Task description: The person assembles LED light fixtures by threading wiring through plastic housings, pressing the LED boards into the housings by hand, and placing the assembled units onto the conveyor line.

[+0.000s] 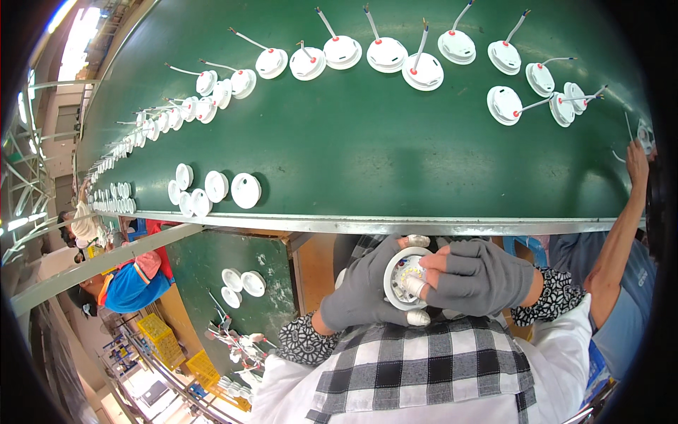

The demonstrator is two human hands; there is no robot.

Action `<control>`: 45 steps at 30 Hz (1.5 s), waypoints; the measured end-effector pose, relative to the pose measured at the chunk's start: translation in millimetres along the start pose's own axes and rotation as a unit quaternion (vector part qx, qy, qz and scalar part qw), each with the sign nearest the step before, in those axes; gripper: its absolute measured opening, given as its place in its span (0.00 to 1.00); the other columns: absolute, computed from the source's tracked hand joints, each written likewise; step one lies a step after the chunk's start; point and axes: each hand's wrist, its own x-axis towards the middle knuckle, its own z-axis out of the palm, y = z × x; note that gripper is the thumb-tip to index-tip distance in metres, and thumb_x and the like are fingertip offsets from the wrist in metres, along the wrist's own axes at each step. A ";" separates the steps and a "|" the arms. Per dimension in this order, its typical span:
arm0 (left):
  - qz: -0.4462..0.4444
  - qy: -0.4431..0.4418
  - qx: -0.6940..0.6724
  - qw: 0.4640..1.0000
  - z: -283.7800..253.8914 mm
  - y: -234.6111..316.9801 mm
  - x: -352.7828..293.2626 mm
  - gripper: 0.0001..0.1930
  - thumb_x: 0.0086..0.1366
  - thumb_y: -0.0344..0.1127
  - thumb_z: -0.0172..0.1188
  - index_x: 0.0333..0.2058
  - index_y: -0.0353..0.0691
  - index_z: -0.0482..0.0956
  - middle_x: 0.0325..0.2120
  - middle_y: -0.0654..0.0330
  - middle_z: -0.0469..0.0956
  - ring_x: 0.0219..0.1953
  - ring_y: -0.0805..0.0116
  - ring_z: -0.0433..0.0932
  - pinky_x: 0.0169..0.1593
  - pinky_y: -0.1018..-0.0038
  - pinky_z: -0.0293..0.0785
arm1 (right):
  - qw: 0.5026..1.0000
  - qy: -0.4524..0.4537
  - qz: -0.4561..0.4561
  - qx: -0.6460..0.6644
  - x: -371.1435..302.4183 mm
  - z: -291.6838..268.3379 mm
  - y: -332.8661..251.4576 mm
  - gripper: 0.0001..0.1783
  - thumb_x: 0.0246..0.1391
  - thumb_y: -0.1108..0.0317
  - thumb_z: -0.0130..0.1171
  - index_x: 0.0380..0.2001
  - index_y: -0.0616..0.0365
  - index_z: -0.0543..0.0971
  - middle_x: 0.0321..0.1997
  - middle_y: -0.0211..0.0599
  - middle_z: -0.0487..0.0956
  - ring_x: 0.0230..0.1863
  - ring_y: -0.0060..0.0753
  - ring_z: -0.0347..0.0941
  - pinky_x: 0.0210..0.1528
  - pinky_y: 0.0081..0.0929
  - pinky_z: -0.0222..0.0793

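Just in front of my body, a white round lamp housing [390, 286] is tilted up with its open side showing. My left hand [361, 288], in a grey glove with taped fingertips, wraps round its rim from the left. Inside the housing lies an LED board [407, 273] dotted with small yellow chips. From the right, my gloved right hand [484, 277] reaches over the rim, its bent fingers and taped thumb pressed together at the board. Whatever sits between those fingertips is mostly hidden.
A green conveyor belt [353, 155] with a metal edge [395, 226] runs ahead, carrying many white lamps [386, 55] with cables. White housings [246, 191] lie near its edge. On a left side table [233, 254] are white cups [253, 283] and wires [244, 346]. A co-worker's arm [616, 247] reaches in at right.
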 end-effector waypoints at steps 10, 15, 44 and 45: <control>0.030 -0.007 0.046 0.998 -6.6 5.9 -7.9 0.54 0.36 0.52 0.79 0.58 0.31 0.61 0.50 0.51 0.70 0.51 0.57 0.74 0.56 0.65 0.70 | 0.999 0.009 -0.027 0.027 -1.4 15.6 -6.4 0.17 0.35 0.70 0.62 0.33 0.66 0.77 0.41 0.37 0.71 0.43 0.38 0.73 0.42 0.34 0.76; 0.043 -0.006 0.039 0.998 -1.8 -4.6 -13.0 0.56 0.32 0.55 0.80 0.58 0.35 0.60 0.47 0.55 0.73 0.47 0.60 0.77 0.51 0.69 0.73 | 0.996 -0.004 -0.028 0.089 0.0 12.0 -8.1 0.16 0.36 0.70 0.62 0.32 0.65 0.76 0.40 0.37 0.72 0.40 0.35 0.73 0.41 0.33 0.77; -0.074 0.077 -0.157 0.982 -8.9 10.2 -14.4 0.21 0.62 0.31 0.47 0.53 0.29 0.66 0.44 0.51 0.75 0.44 0.68 0.76 0.49 0.75 0.71 | 0.919 -0.004 0.377 0.113 16.0 36.2 8.5 0.34 0.46 0.47 0.64 0.51 0.58 0.70 0.41 0.41 0.68 0.45 0.41 0.68 0.45 0.36 0.67; -0.074 0.077 -0.156 0.982 -9.5 9.3 -14.8 0.21 0.62 0.31 0.47 0.53 0.29 0.66 0.44 0.51 0.75 0.44 0.68 0.76 0.49 0.75 0.71 | 0.920 -0.004 0.376 0.112 18.0 34.4 8.8 0.34 0.46 0.47 0.64 0.51 0.58 0.70 0.41 0.41 0.68 0.45 0.41 0.68 0.45 0.36 0.67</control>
